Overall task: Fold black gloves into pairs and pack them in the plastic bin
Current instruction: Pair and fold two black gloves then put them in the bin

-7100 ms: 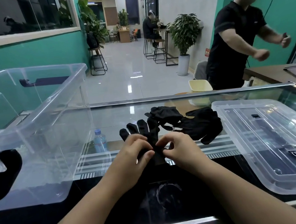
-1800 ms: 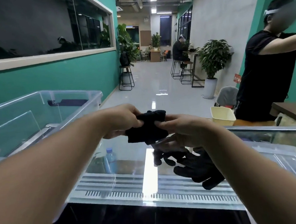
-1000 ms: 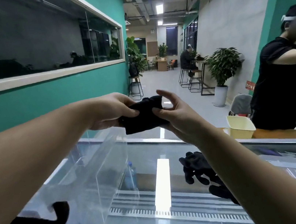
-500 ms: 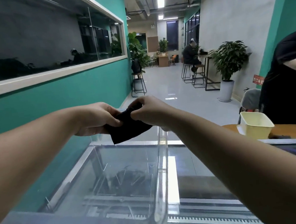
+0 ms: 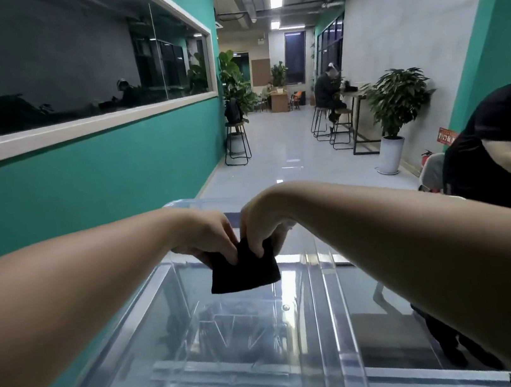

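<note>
Gloves (image 5: 244, 273) folded into one flat black bundle, hanging in the air over the open bin (image 5: 334, 320), closer to its far end and not touching it. Head cam is the only view. Left hand (image 5: 209, 238) and right hand (image 5: 262, 225) sit side by side, each pinching the bundle's top edge between thumb and fingertips, both arms stretched out over the clear bin. Bin walls are see-through, so what's inside is hard to read. Someone in a black shirt (image 5: 503, 149) leans in off to the right.
</note>
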{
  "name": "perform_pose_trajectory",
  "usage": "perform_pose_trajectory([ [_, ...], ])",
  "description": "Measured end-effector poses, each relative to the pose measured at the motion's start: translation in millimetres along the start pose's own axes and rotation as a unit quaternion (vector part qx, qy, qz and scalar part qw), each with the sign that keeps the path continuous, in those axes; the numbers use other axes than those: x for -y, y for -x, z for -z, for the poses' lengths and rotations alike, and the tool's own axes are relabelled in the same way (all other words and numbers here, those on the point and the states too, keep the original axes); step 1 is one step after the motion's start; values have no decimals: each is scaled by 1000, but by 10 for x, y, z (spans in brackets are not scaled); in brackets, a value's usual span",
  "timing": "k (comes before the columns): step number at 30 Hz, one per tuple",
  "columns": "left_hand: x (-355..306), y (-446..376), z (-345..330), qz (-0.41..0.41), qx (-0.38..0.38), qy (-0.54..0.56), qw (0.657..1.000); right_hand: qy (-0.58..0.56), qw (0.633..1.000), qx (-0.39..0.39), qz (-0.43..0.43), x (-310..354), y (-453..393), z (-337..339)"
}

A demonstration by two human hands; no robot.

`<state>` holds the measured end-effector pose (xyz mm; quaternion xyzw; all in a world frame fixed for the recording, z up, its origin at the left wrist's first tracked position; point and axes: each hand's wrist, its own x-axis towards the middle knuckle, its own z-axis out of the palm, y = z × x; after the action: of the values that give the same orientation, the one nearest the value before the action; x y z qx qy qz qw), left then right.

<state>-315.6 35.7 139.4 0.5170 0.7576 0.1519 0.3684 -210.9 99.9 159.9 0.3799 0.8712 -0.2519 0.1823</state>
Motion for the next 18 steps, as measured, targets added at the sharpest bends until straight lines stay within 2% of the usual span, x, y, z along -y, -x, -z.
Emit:
perform_pose_trajectory([
  [7,157,-192,-54,-1,6,-21,1000,103,993,59,-24,109,-353,0],
  [11,297,-318,-185,5,3,-76,997,154,982,106,-30,129,-532,-94],
  [13,318,-330,-229,5,-11,-111,994,166,980,108,-18,138,-592,-138],
  [18,392,-381,-330,11,14,-172,985,213,973,81,25,124,-702,-298],
])
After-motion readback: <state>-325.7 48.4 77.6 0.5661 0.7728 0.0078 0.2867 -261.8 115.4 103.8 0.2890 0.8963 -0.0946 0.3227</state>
